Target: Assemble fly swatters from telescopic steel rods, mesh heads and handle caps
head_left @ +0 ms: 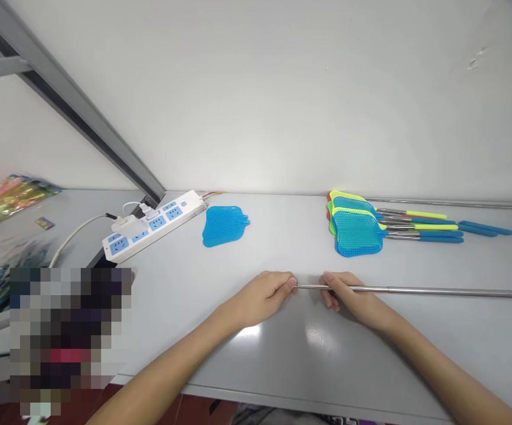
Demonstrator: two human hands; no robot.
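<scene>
A thin metal telescopic rod (pixel 428 290) runs sideways above the front half of the table, its right end out of the frame. My left hand (pixel 270 296) pinches the rod's left tip between thumb and fingers. A short way to the right, my right hand (pixel 345 293) has its thumb and fingers closed round the thin part of the rod. Beyond my left hand lies a loose blue fly swatter head (pixel 224 225) with a short stem and no handle. Past my right hand is a pile of fly swatters (pixel 358 233) in blue, yellow-green and red, with metal shafts.
A white power strip (pixel 156 227) with plugs and a cable lies at the left, beside a grey metal frame post (pixel 82 112). More metal rods (pixel 459 204) lie along the wall. Blue grips (pixel 486 228) sit at the right. Bagged colourful goods (pixel 12 200) are far left.
</scene>
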